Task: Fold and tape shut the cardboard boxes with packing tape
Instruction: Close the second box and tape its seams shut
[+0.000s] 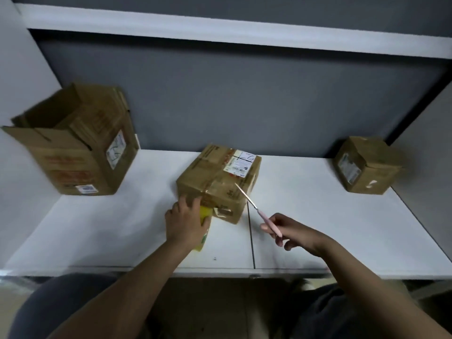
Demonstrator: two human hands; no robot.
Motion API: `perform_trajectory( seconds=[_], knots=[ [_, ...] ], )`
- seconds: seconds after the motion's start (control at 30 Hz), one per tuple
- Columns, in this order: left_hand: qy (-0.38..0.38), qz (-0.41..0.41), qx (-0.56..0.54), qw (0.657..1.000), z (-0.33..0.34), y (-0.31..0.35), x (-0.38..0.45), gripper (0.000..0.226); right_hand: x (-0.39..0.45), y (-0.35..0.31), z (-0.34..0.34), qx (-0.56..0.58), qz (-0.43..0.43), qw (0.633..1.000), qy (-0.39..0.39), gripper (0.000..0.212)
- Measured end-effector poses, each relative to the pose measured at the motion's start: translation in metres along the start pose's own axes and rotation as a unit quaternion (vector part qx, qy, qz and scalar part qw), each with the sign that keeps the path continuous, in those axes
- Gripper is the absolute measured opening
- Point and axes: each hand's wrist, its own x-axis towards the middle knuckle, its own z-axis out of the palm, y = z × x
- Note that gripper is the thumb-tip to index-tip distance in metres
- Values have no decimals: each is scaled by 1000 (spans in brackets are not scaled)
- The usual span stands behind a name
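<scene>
head view, landmark: middle box (pixel 220 178), sitting closed on the white table (pixel 122 228), shipping label on its top, clear tape running over its near top edge.
left hand (pixel 186 222): gripping a yellow tape roll (pixel 204 216) at the middle box's near-left corner, fingers curling over the roll and touching the box edge; roll is mostly hiding under the hand.
right hand (pixel 285 230): holding pink-handled scissors (pixel 256 210), fingers wrapping the handles; hand is hovering just right of and nearer than the middle box.
scissors blades: pointing up-left, tip reaching over the middle box's near-right top edge; cannot tell whether they are touching it, or whether the blades are parted.
large box (pixel 73 143): standing well left of the middle box, top flaps open, labels on its sides.
small box (pixel 367 165): sitting well right of the middle box, flaps folded down.
table seam (pixel 250 238): running from the middle box's near-right corner toward the person.
backdrop: grey wall panel (pixel 244 99) rising behind the middle box, white shelf (pixel 220 33) above it.
</scene>
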Motion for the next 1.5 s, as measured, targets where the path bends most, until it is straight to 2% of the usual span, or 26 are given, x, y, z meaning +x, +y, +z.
perform_trajectory(
  seconds=[0.07,0.13,0.27,0.4,0.53,0.7,0.8,1.1,1.5],
  knots=[
    [-43,-25,-51,997,2,-10,-5,54,7,-9,6,-31,27,998,-55,50],
    [-68,-26,-104,992,7,-14,-11,49,14,-16,9,-73,57,993,-77,52],
    [-50,-24,-144,988,11,-20,-22,50,31,-26,15,-142,103,980,-94,59],
    [-48,-17,-148,988,11,-25,-26,52,50,-34,23,-178,133,969,-106,58],
    [-54,-15,-157,986,9,-26,-25,51,63,-42,30,-186,142,965,-120,71],
    [-49,-5,-155,987,11,-28,-26,53,83,-44,30,-183,133,965,-130,82],
    [-47,-4,-149,988,12,-27,-25,54,93,-43,26,-174,124,968,-130,81],
    [-43,3,-150,988,11,-26,-22,50,106,-40,18,-146,87,973,-158,41],
    [-53,-2,-147,988,10,-28,-23,52,109,-32,17,-132,1,981,-145,17]
  ],
)
